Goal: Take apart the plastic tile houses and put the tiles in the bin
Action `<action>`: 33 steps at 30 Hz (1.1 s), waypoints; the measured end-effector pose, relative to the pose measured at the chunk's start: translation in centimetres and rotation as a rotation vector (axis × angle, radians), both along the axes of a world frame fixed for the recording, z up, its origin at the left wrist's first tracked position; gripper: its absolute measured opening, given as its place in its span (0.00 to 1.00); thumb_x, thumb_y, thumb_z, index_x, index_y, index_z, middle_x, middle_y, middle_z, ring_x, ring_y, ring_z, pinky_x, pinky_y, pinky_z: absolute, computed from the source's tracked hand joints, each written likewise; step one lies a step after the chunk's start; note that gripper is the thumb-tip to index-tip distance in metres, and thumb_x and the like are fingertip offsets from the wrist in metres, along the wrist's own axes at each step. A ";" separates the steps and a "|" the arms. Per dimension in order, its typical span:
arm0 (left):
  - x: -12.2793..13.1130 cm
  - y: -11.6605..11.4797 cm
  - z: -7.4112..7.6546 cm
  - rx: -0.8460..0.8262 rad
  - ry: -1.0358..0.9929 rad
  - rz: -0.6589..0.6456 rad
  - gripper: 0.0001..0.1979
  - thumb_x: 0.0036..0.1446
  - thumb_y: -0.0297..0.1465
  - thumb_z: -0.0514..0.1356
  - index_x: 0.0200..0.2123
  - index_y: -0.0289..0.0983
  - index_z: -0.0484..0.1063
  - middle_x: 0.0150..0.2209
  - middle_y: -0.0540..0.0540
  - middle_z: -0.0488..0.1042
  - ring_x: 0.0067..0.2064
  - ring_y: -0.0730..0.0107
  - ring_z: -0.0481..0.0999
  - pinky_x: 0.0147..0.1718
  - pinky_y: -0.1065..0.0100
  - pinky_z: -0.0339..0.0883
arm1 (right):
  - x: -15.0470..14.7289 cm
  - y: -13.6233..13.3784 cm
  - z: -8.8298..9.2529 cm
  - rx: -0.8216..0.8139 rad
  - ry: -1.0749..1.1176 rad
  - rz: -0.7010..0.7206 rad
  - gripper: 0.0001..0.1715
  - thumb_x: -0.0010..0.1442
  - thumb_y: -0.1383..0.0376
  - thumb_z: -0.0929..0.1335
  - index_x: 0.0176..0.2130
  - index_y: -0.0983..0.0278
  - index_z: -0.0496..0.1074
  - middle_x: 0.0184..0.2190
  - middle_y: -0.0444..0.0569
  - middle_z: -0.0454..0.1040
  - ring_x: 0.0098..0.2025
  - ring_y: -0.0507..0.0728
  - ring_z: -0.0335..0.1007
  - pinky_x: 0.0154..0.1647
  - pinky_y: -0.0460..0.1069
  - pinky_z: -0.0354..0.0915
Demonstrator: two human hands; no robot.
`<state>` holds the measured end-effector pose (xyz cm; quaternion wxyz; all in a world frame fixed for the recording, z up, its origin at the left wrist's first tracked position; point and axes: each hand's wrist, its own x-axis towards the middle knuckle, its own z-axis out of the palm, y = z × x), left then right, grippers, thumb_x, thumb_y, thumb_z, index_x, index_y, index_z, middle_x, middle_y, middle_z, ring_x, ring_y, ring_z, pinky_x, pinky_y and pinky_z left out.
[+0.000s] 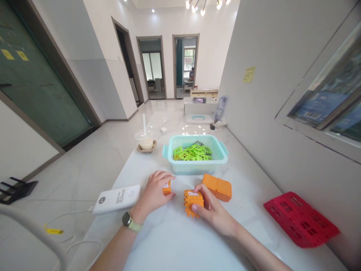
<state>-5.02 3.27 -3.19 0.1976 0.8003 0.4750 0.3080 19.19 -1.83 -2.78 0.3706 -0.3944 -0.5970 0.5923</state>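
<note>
- Centre of the frame, slightly low: the right hand [211, 207] has its fingers closed around a toothed orange piece [194, 205], thumb on the near side, a white label on top.
- Left of that: the left hand [153, 192] grasps a smaller orange piece [167, 188] between thumb and fingers; the hand hides much of it, and a gap separates the two pieces.
- Just beyond the right hand, right of centre: an orange block [217, 187] lies on the desk [172, 246], close behind the knuckles and crowding that side.
- Middle of the frame: a pale teal bin [197, 168] stands directly past both hands, blocking the way farther up the desk; bright green pieces [194, 152] are heaped inside.
- Left of the bin: a cup [146, 142] with a straw sits in a brown holder [149, 149].
- Lower left: a white power bank [117, 199] lies just beside the left wrist, with a cable [67, 213] running off leftward.
- Lower right: a red openwork panel [300, 219], well apart from the hands.
- Upper middle, past the bin: a white case [199, 119] with a teal handle, and a clear bottle [221, 108] near the wall.
</note>
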 end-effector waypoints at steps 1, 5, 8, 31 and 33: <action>0.1 -0.3 0.2 0.043 0.013 0.004 0.24 0.45 0.27 0.69 0.49 0.43 0.77 0.53 0.42 0.74 0.57 0.45 0.66 0.59 0.47 0.56 | -0.1 0.0 -0.1 -0.035 0.065 -0.003 0.19 0.62 0.50 0.69 0.43 0.58 0.63 0.35 0.43 0.68 0.35 0.54 0.63 0.36 0.48 0.63; 2.0 -2.6 0.9 0.071 -0.114 -0.254 0.29 0.53 0.34 0.67 0.59 0.44 0.68 0.58 0.42 0.70 0.61 0.45 0.63 0.61 0.49 0.54 | -0.8 0.1 -0.4 -0.231 0.343 -0.049 0.20 0.64 0.46 0.65 0.45 0.58 0.65 0.40 0.47 0.69 0.41 0.58 0.68 0.35 0.50 0.68; 4.1 -4.1 0.0 -0.043 -0.281 -0.319 0.41 0.55 0.39 0.68 0.67 0.44 0.54 0.62 0.39 0.64 0.62 0.46 0.62 0.61 0.51 0.57 | -1.1 0.1 -0.5 -0.281 0.394 -0.050 0.23 0.65 0.44 0.63 0.48 0.58 0.66 0.46 0.50 0.69 0.47 0.61 0.70 0.36 0.52 0.69; 4.9 -3.8 -0.5 -0.553 -0.749 -0.223 0.21 0.51 0.24 0.54 0.48 0.38 0.72 0.39 0.44 0.78 0.38 0.57 0.78 0.40 0.60 0.71 | -1.2 0.3 -2.0 -0.197 0.203 -0.133 0.29 0.65 0.44 0.63 0.29 0.64 0.70 0.22 0.47 0.73 0.24 0.55 0.68 0.26 0.50 0.61; 5.0 -3.8 -0.5 -0.609 -0.838 -0.203 0.19 0.50 0.25 0.55 0.46 0.37 0.73 0.35 0.44 0.77 0.35 0.59 0.77 0.36 0.63 0.70 | -1.4 0.3 -2.0 -0.262 0.307 -0.184 0.24 0.63 0.46 0.66 0.37 0.65 0.71 0.21 0.46 0.73 0.22 0.54 0.69 0.23 0.48 0.61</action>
